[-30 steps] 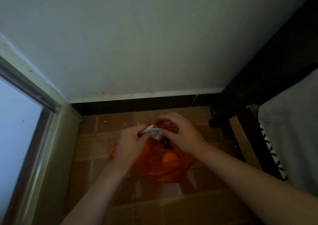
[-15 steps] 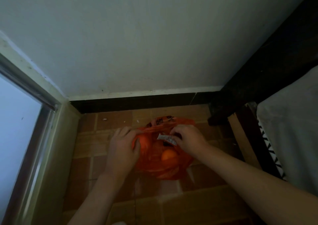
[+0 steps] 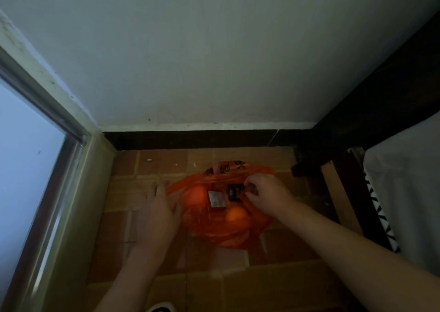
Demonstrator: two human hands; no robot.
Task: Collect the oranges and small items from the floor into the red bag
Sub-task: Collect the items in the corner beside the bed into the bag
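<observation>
The red bag (image 3: 228, 236) lies open on the tiled floor near the wall. Inside it I see two oranges, one at the left (image 3: 196, 193) and one lower right (image 3: 236, 214), a small silver packet (image 3: 216, 199) and a small dark packet (image 3: 234, 192). My right hand (image 3: 266, 196) is at the bag's right rim with its fingers curled, pinching the plastic edge beside the dark packet. My left hand (image 3: 160, 210) lies flat with straight fingers just left of the bag, touching its left edge and holding nothing.
A white wall with a dark skirting board (image 3: 202, 140) stands just behind the bag. A window frame (image 3: 69, 168) runs along the left. Dark furniture (image 3: 338, 159) and a grey cloth with a zigzag trim (image 3: 404, 204) are on the right.
The silver packet left my right hand and now lies inside the bag. My left hand drew back from the orange to the bag's left side and flattened.
</observation>
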